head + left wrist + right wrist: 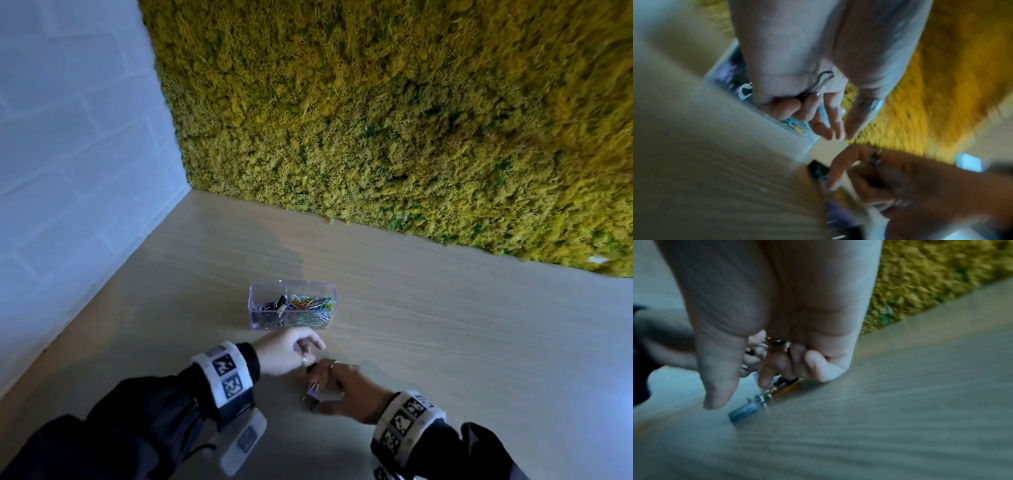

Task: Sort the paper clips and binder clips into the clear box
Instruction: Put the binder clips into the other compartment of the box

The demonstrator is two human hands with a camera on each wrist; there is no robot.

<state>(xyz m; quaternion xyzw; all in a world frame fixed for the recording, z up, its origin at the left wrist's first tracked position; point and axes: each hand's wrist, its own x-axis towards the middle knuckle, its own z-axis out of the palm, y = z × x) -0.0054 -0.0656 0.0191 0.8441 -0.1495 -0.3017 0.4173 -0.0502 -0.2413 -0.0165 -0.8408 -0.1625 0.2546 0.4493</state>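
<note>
The left hand point(286, 349) pinches a binder clip point(819, 86) just short of the clear box point(260, 322) ahead. Beside it, the right hand point(346, 390) curls over binder clips point(313, 390) on the counter point(445, 342); its grasp is unclear.

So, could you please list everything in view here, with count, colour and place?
clear box: one, transparent, two compartments, on the table beyond the hands
binder clips in box: several, mostly black, left compartment
paper clips in box: many, mixed colours, right compartment
loose clips: a few, count unclear, under the right hand
table: one, light wood
moss wall: yellow-green, behind the table
brick wall: white, at left
left hand: fingers curled on dark clips
right hand: over the loose clips, grip unclear
</note>
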